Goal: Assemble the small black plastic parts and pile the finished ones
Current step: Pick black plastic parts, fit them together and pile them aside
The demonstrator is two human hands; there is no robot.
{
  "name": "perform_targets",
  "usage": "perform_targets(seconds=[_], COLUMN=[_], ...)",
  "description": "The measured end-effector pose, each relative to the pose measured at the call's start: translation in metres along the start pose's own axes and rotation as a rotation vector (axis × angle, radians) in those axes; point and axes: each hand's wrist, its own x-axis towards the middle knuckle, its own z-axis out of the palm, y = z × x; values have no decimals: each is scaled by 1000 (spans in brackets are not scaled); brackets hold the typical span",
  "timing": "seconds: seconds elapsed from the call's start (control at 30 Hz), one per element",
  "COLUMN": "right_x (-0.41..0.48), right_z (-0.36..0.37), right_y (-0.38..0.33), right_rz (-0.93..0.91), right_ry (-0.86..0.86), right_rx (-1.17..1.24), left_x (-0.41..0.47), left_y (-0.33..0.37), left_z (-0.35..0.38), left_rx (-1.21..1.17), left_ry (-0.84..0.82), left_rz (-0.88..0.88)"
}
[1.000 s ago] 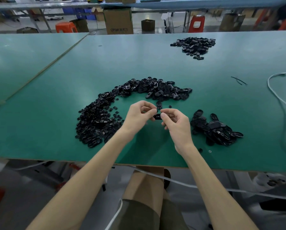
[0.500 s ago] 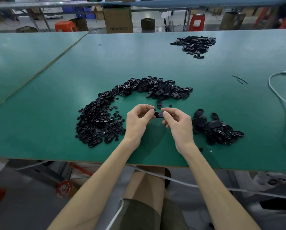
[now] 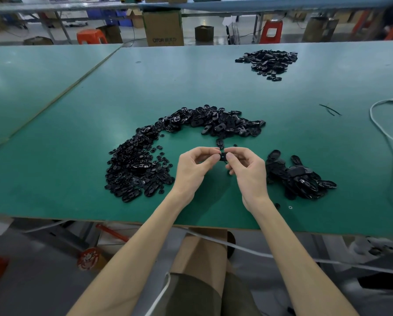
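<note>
Green table (image 3: 213,83) is spread under everything. The grip is held just above it, near the front edge.

Curved heap (image 3: 143,167) of black plastic parts is laid left of the grip and arcs round beyond it. Small round bits are seen mostly on the left leg, bigger oval shells on the far leg.

Second pile (image 3: 300,176) is stacked just right of the grip, close to the right wrist. Oval pieces, as far as can be told.

Third pile (image 3: 268,61) is set well beyond the grip, off to the right.

White cable (image 3: 387,137) is run across the table well right of the grip.

Cardboard box (image 3: 163,26) is stood on the floor past the table, far beyond the grip.

Left hand (image 3: 191,172) and right hand (image 3: 250,174) are raised together, fingertips facing. One small black part (image 3: 223,156) is pinched between thumb and forefinger of both hands, one end in each. Remaining fingers are curled in loosely. Whether it is one piece or two mated pieces cannot be told, as it is mostly covered by fingertips.

Loose oval part (image 3: 220,142) is left lying just beyond the grip.

Black disc (image 3: 277,205) and tiny white ring (image 3: 290,207) are seen nearer than the grip and to its right, by the table edge.
</note>
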Motion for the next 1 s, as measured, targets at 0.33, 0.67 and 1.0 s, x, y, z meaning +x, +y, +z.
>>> perform_targets(seconds=[0.33, 0.67, 1.0], right_x=[0, 2, 1], right_z=[3, 2, 2], right_y=[-1, 3, 2], right_rz=[-22, 3, 1], right_ry=[-50, -14, 24], right_rx=[-7, -97, -100], left_x=[0, -1, -2], left_y=[-2, -2, -1], left_z=[-1, 0, -1], left_rx=[-7, -61, -118], left_ry=[20, -5, -30], left_rz=[4, 22, 55])
